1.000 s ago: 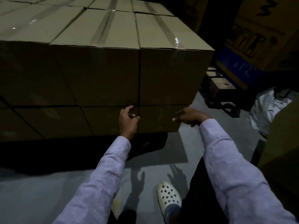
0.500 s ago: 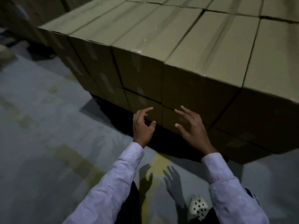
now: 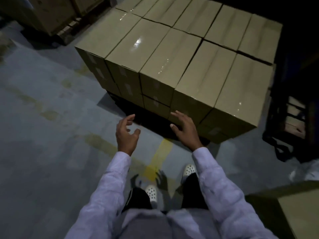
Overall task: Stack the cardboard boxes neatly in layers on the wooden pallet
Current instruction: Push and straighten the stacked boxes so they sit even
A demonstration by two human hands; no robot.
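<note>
Cardboard boxes [image 3: 172, 54] stand stacked two layers high just ahead of the person, tops taped and flush. The wooden pallet beneath them is lost in black shadow.

Nearest are two pale sleeves [image 3: 107, 187] and white perforated shoes [image 3: 151, 192] on a grey concrete floor [image 3: 43, 135] crossed by a worn yellow line [image 3: 160, 152]. The left hand [image 3: 126, 133] hovers over the floor short of the stack, its fingers loosely curled around nothing. The right hand [image 3: 185, 130] is held out with its fingers spread and empty before the stack's near lower corner. Whether it touches the cardboard is unclear.

A loose carton [image 3: 300, 209] sits at the lower right, cut off by the edge. Beyond it stands a dark slatted frame [image 3: 290, 128], and another carton pile [image 3: 51, 14] fills the far left corner.

Half a second ago both hands were nearly at the seam between the layers, and the stack filled the view. Now they have drawn back and the whole top shows. The room is dim, and motion blur softens the floor.
</note>
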